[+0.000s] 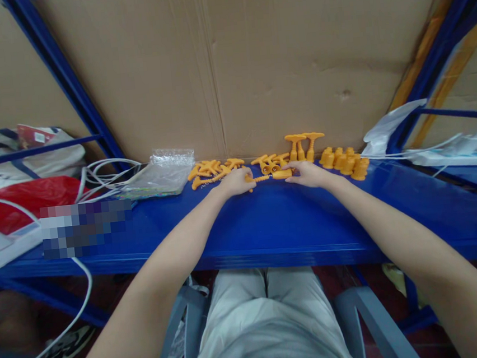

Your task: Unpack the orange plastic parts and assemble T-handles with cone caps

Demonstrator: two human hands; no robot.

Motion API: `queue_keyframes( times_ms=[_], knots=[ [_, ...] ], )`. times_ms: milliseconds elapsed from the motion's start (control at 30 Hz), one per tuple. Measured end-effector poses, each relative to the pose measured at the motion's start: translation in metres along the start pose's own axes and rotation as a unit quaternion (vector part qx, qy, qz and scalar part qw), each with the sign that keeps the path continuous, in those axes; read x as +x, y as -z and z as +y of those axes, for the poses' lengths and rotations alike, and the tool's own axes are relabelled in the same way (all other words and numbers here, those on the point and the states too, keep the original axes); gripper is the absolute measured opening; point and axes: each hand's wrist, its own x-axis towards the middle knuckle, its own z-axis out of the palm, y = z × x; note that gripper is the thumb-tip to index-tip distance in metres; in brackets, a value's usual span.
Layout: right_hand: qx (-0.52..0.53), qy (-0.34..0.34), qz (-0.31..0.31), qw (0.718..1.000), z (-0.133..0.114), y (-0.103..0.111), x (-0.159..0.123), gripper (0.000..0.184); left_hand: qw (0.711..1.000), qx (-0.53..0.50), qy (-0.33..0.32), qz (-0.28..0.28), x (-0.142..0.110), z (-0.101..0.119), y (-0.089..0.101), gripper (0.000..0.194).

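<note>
Between the fingers of my left hand (238, 182) is an orange T-handled corkscrew (262, 178), its shaft pointing right. My right hand (309, 174) grips an orange ribbed sleeve (282, 174) lying on its side. The corkscrew's metal tip comes up to the sleeve's left end; whether they touch I cannot tell. Left of and behind my left hand lies a pile of orange corkscrew handles (209, 169), some with metal spirals showing. More orange pieces (267, 163) lie behind, between my hands. Several assembled corkscrews (300, 146) stand upright behind my right hand. Orange bell-shaped sleeves (345, 161) stand to its right.
A blue metal table (259, 216) lies under my hands, with a cardboard wall (260, 58) behind it. Clear plastic bags (160, 175), white cables (95, 179) and a red bag (30, 202) are at left. A power strip (455, 153) and blue posts (433, 53) stand right.
</note>
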Motion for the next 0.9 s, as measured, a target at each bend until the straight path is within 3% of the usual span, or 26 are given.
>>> queue_keyframes(
  times_ms=[200, 633, 900],
  knots=[
    [0.06, 0.026, 0.016, 0.998, -0.0029, -0.0048, 0.0027, 0.044, 0.999, 0.002, -0.028, 0.046, -0.0009, 0.0004, -0.0019, 0.03],
    [0.156, 0.033, 0.049, 0.986, 0.0049, -0.0029, 0.0053, 0.04, 0.996, -0.032, -0.038, 0.071, -0.0017, -0.0007, -0.0013, 0.03],
    [0.265, -0.021, 0.015, 0.964, -0.0001, -0.0026, 0.0039, 0.036, 0.993, -0.029, -0.031, 0.112, -0.0059, 0.0029, 0.0028, 0.031]
  ],
)
